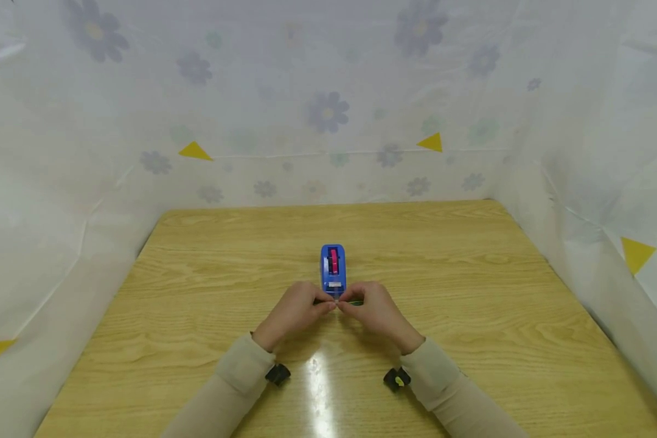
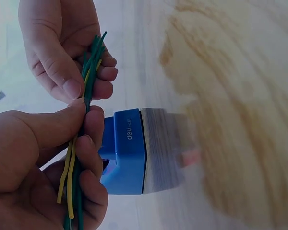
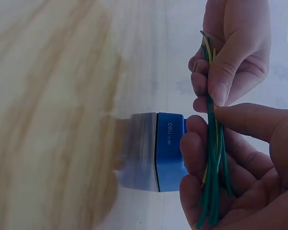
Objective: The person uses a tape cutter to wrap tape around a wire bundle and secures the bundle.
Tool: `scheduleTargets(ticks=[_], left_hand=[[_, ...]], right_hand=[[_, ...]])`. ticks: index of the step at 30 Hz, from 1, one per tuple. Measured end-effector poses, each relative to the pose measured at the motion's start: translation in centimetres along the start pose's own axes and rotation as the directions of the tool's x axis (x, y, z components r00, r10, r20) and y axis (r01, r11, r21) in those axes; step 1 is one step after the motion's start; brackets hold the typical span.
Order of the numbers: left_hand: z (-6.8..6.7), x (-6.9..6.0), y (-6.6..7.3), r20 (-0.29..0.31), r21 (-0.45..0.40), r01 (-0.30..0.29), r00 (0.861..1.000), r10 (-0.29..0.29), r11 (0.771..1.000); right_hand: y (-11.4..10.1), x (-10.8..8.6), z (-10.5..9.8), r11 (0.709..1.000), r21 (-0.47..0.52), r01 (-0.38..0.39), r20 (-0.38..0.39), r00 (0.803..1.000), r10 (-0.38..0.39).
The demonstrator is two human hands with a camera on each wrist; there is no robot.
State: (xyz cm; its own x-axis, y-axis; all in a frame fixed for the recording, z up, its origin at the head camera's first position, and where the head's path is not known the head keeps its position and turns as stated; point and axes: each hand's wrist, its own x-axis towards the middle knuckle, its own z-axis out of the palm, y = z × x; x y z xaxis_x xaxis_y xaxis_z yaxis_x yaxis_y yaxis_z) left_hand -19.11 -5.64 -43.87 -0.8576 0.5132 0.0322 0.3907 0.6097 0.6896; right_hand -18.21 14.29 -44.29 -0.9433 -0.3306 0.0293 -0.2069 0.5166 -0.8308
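A bundle of thin green and yellow wires (image 3: 213, 163) is pinched near its middle by both hands, their thumb tips almost meeting. My left hand (image 1: 301, 308) grips it from the left, and my right hand (image 1: 373, 309) from the right. In the left wrist view the wires' (image 2: 73, 179) loose ends lie across the left palm and stick out past the right fingers. Just beyond the hands stands a blue tape dispenser (image 1: 325, 267) with a pink core inside. Whether tape lies between the thumbs is too small to tell.
The wooden table (image 1: 224, 255) reaches to a pale flowered curtain (image 1: 274, 121) behind and at both sides. Yellow triangles (image 1: 431, 142) are fixed to the curtain. A small black device (image 1: 278, 375) sits at the left cuff, with another black device (image 1: 395, 379) by the right cuff.
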Motion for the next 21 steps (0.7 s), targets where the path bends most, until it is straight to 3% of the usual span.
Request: scheduleTargets(ticks=[9, 21], left_hand=[[0.07, 0.10, -0.12, 0.013, 0.000, 0.005, 1.000, -0.005, 1.000], [-0.43, 0.47, -0.12, 0.112, -0.016, 0.060, 0.992, -0.058, 0.998]], right_hand=[[0.01, -0.03, 0.10, 1.000, 0.018, 0.010, -0.040, 0.999, -0.009], [-0.06, 0.12, 0.33, 0.997, -0.050, 0.050, -0.101, 0.993, -0.055]])
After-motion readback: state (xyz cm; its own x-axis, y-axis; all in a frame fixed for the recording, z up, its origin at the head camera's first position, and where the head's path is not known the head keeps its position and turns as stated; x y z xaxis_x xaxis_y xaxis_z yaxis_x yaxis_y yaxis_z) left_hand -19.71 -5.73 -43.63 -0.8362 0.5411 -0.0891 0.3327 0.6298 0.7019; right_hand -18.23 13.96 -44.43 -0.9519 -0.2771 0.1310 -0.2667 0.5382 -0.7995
